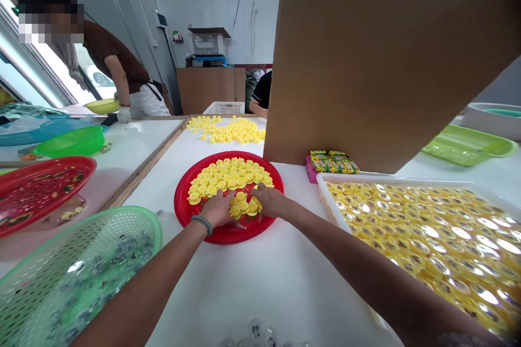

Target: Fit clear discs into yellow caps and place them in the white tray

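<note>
Clear domes (257, 331) lay nearest, while beyond them the left hand (218, 209) and right hand (270, 200), half spread, flanked yellow caps (243, 206) on a red tray (233, 237), gripping none as far as I could see.

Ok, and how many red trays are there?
2: the middle red tray, under the left hand and right hand, and the left-edge red tray. Others may be hidden behind the cardboard.
</note>
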A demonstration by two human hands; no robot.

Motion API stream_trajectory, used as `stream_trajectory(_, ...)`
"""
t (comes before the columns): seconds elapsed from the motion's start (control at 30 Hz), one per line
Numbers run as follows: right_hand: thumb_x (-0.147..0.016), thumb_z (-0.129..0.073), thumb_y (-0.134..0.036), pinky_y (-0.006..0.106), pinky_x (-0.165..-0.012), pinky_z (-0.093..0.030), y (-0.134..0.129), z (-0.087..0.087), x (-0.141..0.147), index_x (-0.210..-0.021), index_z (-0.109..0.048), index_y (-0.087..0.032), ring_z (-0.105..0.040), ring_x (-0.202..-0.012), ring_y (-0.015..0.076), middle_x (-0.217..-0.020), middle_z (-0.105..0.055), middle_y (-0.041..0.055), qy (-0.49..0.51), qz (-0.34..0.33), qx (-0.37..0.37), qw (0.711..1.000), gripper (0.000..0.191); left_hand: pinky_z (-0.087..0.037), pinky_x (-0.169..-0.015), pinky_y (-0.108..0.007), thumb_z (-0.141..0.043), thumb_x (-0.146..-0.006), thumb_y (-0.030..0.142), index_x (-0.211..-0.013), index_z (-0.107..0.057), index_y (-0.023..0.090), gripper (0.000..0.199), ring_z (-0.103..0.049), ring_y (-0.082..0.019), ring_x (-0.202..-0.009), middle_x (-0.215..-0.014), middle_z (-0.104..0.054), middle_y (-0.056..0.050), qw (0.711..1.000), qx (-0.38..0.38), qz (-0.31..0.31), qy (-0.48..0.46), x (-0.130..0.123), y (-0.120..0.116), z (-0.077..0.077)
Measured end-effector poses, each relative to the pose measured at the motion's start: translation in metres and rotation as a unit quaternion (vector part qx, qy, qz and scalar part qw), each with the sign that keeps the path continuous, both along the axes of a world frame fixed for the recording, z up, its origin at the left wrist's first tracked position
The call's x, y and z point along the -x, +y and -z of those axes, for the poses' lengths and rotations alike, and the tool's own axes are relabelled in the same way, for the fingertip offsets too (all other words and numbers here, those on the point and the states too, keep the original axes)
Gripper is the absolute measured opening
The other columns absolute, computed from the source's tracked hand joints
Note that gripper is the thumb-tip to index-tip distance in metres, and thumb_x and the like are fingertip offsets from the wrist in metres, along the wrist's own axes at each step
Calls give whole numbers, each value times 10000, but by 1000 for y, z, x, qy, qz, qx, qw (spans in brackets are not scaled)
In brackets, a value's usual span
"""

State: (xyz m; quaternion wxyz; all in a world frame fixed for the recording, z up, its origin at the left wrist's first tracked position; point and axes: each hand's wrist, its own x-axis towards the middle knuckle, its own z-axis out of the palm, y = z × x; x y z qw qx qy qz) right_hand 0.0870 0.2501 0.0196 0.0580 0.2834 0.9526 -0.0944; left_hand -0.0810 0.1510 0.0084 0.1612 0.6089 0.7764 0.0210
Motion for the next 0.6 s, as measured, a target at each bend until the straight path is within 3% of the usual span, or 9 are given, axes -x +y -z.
stream_trajectory(0.13,-564,-795,-370,322,-742,-494,-1,9,3,-1187,-505,-204,-578,-929,257,-1124,-503,109,28,-7,38,999,708,-444,-837,-377,-722,-509,556,-1323,-373,274,929,-554,-331,-1019,-1169,-470,-140,999,-15,16,-25,-3,0,-1)
stream_trajectory(0.4,-509,-813,-350,364,-807,-480,-2,13,11,-1291,-381,-191,-553,-1001,284,-1205,-469,141,34,10,69,997,907,-445,-822,-375,-720,-553,500,-1325,-381,264,876,-562,-323,-1000,-1167,-507,-131,998,-39,5,-47,-2,-2,3)
stream_trajectory(0.6,-499,-819,-288,367,-818,-484,-2,13,20,-1252,-436,-166,-544,-1021,283,-1158,-519,122,56,-1,87,995,854,-432,-858,-353,-704,-615,409,-1219,-473,220,674,-546,-297,-1052,-1129,-574,-118,994,-77,20,-71,-5,-1,7)
